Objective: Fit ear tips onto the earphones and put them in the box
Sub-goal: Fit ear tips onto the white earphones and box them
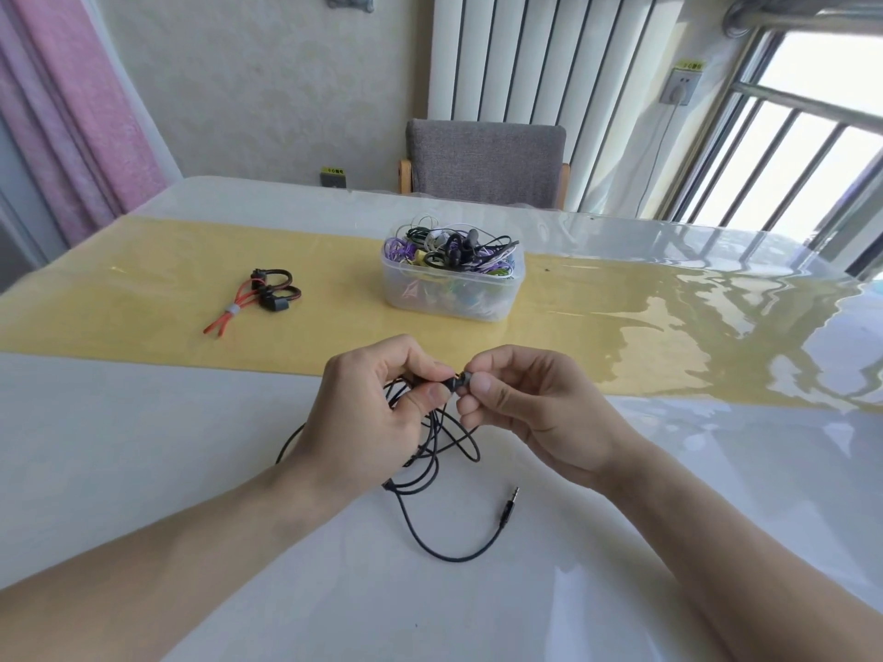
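My left hand (377, 413) pinches a black earbud (451, 382) of a wired earphone between thumb and fingers. My right hand (530, 413) pinches a small black ear tip (466, 378) pressed against that earbud. The earphone's black cable (430, 475) hangs below both hands in loose loops onto the white table, ending in a metal jack plug (510, 503). Behind, a clear plastic box (451, 291) on the yellow runner holds a tangle of several coloured earphones.
A red-and-black earphone bundle (260, 296) lies on the yellow runner (143, 279) at the left. A grey chair (485, 160) stands behind the table's far edge. The window and radiator are at the back right.
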A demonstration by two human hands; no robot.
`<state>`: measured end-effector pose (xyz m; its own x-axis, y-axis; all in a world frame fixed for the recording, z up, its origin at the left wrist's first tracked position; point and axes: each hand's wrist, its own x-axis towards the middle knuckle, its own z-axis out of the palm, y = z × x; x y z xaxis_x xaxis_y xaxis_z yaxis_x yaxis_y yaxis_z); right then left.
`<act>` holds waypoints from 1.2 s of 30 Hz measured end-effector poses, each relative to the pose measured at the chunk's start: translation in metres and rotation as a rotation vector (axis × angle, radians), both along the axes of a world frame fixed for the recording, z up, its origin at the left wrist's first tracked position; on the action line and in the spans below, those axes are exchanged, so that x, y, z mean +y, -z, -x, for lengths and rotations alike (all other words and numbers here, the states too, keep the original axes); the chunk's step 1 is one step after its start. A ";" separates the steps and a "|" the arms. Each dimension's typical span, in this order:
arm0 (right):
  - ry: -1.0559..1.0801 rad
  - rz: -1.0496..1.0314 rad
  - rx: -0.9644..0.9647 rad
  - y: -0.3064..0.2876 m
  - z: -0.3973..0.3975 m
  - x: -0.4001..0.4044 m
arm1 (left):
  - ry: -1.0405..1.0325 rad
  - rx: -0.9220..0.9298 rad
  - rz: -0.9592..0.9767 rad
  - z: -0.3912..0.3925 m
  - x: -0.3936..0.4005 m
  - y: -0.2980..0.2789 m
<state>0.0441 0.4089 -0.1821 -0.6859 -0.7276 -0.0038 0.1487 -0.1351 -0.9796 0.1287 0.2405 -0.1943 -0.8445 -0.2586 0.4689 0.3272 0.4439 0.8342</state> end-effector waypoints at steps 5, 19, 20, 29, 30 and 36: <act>-0.015 0.019 -0.027 0.001 0.000 -0.001 | 0.008 -0.005 -0.009 0.000 -0.001 0.001; -0.004 0.041 -0.032 0.001 -0.001 -0.001 | -0.016 0.015 -0.028 0.000 -0.002 0.000; -0.005 0.044 -0.040 0.001 -0.001 -0.001 | -0.013 0.019 -0.023 0.000 -0.002 0.000; -0.052 0.026 -0.064 -0.002 -0.003 0.000 | 0.056 0.023 -0.004 -0.001 -0.002 -0.001; -0.055 0.022 -0.060 -0.002 -0.003 0.000 | 0.065 0.020 -0.014 -0.001 -0.002 -0.001; -0.070 -0.028 -0.059 -0.001 -0.004 0.001 | 0.158 -0.033 -0.061 -0.003 -0.004 -0.001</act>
<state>0.0483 0.4104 -0.1806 -0.6312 -0.7730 -0.0641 0.2148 -0.0948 -0.9720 0.1315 0.2364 -0.1928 -0.8916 -0.1485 0.4278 0.3609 0.3376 0.8694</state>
